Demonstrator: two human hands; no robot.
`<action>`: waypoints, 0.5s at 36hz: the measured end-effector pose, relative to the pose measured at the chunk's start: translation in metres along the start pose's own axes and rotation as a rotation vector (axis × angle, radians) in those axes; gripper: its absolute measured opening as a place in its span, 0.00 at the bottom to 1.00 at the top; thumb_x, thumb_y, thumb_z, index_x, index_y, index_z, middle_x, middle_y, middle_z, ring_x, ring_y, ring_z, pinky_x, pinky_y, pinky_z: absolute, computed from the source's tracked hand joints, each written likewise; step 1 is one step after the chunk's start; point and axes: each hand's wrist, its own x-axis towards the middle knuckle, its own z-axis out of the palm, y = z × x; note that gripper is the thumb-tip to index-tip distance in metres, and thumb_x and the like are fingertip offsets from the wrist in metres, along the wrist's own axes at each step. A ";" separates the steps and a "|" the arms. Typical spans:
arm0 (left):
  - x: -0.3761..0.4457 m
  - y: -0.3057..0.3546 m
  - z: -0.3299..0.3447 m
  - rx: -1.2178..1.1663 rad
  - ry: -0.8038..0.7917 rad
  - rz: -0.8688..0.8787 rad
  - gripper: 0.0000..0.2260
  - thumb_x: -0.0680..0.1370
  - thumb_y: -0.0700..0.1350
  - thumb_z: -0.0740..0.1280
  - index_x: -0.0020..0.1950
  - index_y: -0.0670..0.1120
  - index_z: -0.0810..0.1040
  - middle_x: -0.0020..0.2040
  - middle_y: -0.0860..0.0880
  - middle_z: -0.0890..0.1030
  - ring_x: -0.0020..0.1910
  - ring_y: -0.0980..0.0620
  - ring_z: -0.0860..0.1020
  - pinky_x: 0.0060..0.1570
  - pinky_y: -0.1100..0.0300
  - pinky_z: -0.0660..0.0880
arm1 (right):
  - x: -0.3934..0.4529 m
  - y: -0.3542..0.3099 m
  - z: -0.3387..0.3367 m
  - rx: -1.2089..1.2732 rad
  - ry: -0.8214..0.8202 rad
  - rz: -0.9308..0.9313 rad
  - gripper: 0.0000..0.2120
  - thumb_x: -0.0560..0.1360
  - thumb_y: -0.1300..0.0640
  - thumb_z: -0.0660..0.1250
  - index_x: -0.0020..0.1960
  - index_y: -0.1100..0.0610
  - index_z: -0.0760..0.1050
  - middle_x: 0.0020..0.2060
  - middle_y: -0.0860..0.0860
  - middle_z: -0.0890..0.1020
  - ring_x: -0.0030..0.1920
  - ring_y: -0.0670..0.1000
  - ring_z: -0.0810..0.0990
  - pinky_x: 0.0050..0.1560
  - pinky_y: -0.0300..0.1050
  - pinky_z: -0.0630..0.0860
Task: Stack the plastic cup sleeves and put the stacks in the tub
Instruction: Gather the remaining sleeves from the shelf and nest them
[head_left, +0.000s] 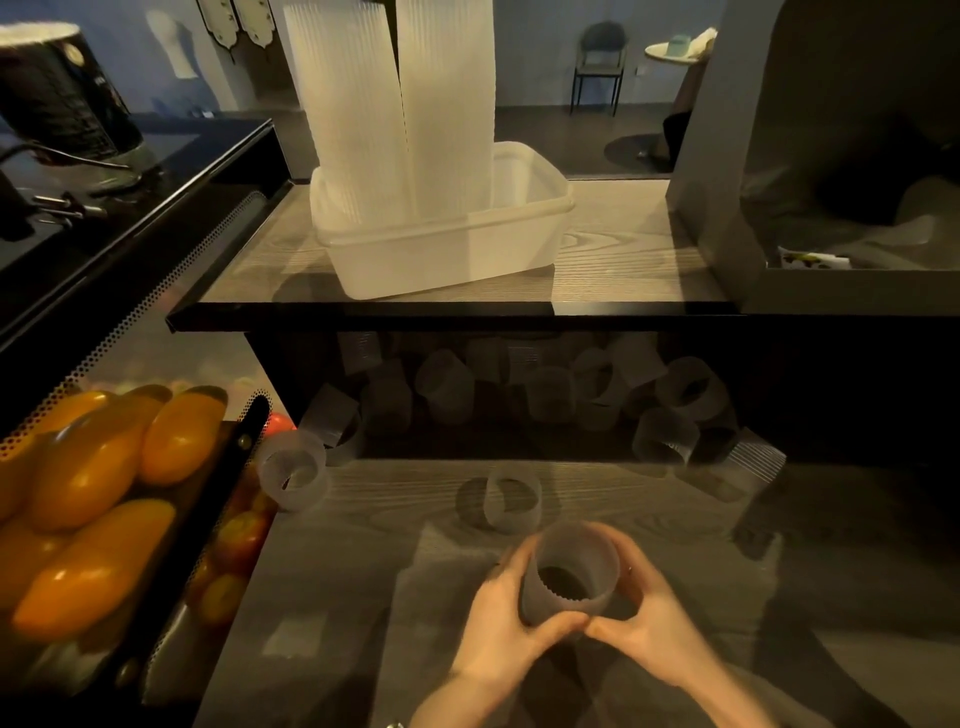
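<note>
1. The left hand (506, 616) and the right hand (652, 618) hold one cup sleeve (571, 579) between them, low over the table (363, 545). The fingers (553, 626) of both hands are curled closed around it, and the thumbs meet in front.
2. This sleeve looks like the start of a new stack. It may already be more than one sleeve pushed together, but that cannot be told from here.
3. The nearest loose sleeve (506, 501) stands on the table just behind the hands. It is likely the next one to add.
4. To stack well, one hand should keep hold of the sleeve and the other should let go and fetch the loose one.
5. The sleeves look thin and bendy, so a soft grip is best. A hard squeeze could squash the ring and make the next one stick.
6. The open ends should line up before they slide together.
7. Another sleeve (293, 475) sits at the left edge, beside the tomatoes (241, 540). Many more sleeves (545, 395) lie in the dark space under the shelf (623, 265).
8. The tub (519, 239) stands on the shelf, well apart from the hands. Two tall stacks (400, 114) already stand in it, and there is free room on its right side.
</note>
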 end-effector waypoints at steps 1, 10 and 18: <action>0.000 -0.004 0.003 -0.018 0.000 -0.013 0.33 0.61 0.61 0.73 0.63 0.66 0.63 0.61 0.64 0.74 0.62 0.67 0.69 0.63 0.70 0.66 | 0.000 0.005 0.001 -0.009 0.002 0.015 0.37 0.59 0.63 0.79 0.63 0.46 0.68 0.58 0.40 0.78 0.60 0.40 0.75 0.57 0.31 0.72; 0.003 -0.029 0.016 -0.043 0.050 -0.015 0.31 0.61 0.62 0.74 0.59 0.75 0.64 0.60 0.66 0.74 0.62 0.68 0.71 0.62 0.67 0.68 | 0.001 0.025 0.006 -0.004 0.005 0.094 0.38 0.55 0.52 0.79 0.62 0.46 0.69 0.57 0.42 0.79 0.59 0.44 0.77 0.57 0.36 0.73; 0.001 -0.034 0.010 -0.122 -0.011 -0.035 0.38 0.61 0.60 0.76 0.68 0.60 0.65 0.65 0.60 0.72 0.65 0.64 0.69 0.66 0.59 0.68 | 0.005 0.024 0.000 -0.077 -0.102 0.158 0.46 0.57 0.60 0.79 0.67 0.41 0.61 0.63 0.39 0.71 0.63 0.38 0.71 0.63 0.35 0.69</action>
